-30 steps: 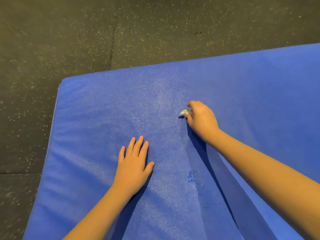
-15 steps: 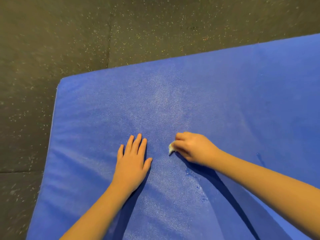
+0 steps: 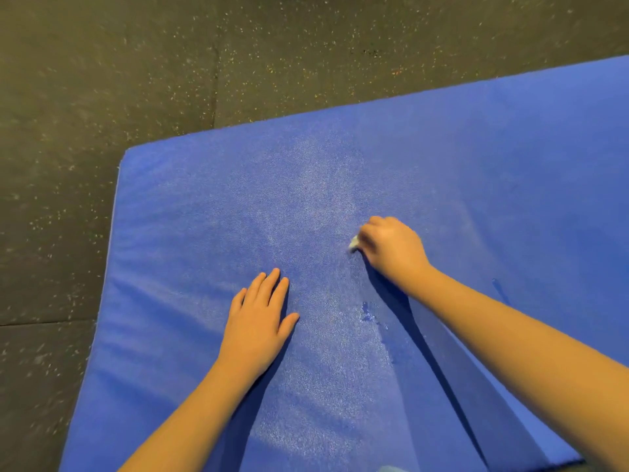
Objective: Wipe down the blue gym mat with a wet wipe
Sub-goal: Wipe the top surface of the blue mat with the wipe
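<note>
The blue gym mat [image 3: 190, 206] fills most of the view, its far left corner near the upper left. My right hand [image 3: 391, 248] has its fingers curled round a small white wet wipe [image 3: 354, 242], which pokes out at the fingertips and touches the mat near its middle. My left hand [image 3: 260, 318] lies flat on the mat with straight fingers, nearer to me and left of the right hand. A pale sheen runs down the mat between the hands, with small wet marks [image 3: 367, 311] just below the right hand.
Dark speckled rubber flooring [image 3: 102, 80] surrounds the mat on the far and left sides, with seams between its tiles. The mat's near right edge [image 3: 575, 463] shows at the bottom right.
My right hand pulled the wipe toward me and leftward across the mat, then pushed it back away to the right. The left hand stayed flat in place.
</note>
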A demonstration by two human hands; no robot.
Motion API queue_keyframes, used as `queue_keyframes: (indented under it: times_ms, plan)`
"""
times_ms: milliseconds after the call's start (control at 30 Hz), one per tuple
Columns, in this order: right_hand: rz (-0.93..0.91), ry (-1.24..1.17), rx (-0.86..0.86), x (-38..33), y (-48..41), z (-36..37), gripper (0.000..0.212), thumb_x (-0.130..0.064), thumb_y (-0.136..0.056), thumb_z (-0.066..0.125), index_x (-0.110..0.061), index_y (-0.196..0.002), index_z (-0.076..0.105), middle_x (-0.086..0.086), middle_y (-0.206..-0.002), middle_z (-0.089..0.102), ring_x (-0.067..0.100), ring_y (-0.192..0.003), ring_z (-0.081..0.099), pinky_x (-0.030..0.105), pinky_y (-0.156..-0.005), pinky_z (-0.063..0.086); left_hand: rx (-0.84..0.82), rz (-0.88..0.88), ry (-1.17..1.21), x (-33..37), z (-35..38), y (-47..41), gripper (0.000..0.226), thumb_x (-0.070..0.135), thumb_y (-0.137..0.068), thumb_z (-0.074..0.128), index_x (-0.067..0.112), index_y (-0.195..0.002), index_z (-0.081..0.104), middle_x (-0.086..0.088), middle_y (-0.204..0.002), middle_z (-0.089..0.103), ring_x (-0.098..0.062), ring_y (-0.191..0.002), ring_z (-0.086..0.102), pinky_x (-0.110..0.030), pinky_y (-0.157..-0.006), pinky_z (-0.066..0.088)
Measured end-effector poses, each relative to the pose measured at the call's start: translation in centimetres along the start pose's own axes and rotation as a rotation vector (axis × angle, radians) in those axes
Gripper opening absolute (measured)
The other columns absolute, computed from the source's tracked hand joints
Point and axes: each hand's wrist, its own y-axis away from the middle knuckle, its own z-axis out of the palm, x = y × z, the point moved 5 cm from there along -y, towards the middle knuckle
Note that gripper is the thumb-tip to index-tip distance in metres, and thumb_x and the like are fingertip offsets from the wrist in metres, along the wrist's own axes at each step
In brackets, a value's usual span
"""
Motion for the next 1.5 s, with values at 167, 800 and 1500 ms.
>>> queue_keyframes:
  times_ms: [167, 800, 1500]
  plan:
    - [-0.423, -0.047, -0.228, -5.0, 5.2, 1.2, 0.019, -0.028, -0.093, 0.054, -0.017, -0.095, 0.069, 0.003, -0.093, 0.058, 0.027, -0.086, 0.056, 0.032, -0.058, 0.043, -0.041, -0.025, -0.003, 0.2, -0.1, 0.2, 0.062, 0.047, -0.085, 0.036, 0.005, -0.120, 0.065, -0.014, -0.128, 0.061, -0.034, -0.113, 0.062, -0.051, -0.083, 0.053]
    - [0.007, -0.198, -0.018, -2.1, 9.7, 1.6, 0.019, -0.024, -0.092, 0.056, -0.018, -0.094, 0.074, 0.004, -0.084, 0.052, 0.029, -0.084, 0.053, 0.033, -0.056, 0.040, -0.135, -0.181, 0.154, 2.5, 1.2, 7.1, 0.098, 0.063, -0.070, -0.011, 0.021, -0.154, 0.016, 0.002, -0.162, 0.006, -0.019, -0.149, 0.001, -0.043, -0.118, 0.003]
    - [-0.003, -0.246, -0.053, -3.6, 16.2, -0.2, 0.014, -0.023, -0.089, 0.062, -0.019, -0.090, 0.075, 0.007, -0.085, 0.057, 0.031, -0.087, 0.054, 0.035, -0.061, 0.040, 0.046, -0.177, 0.282, 3.6, 2.2, 10.2, 0.091, 0.065, -0.077, 0.001, 0.019, -0.150, 0.029, 0.003, -0.160, 0.018, -0.017, -0.148, 0.006, -0.039, -0.119, -0.002]
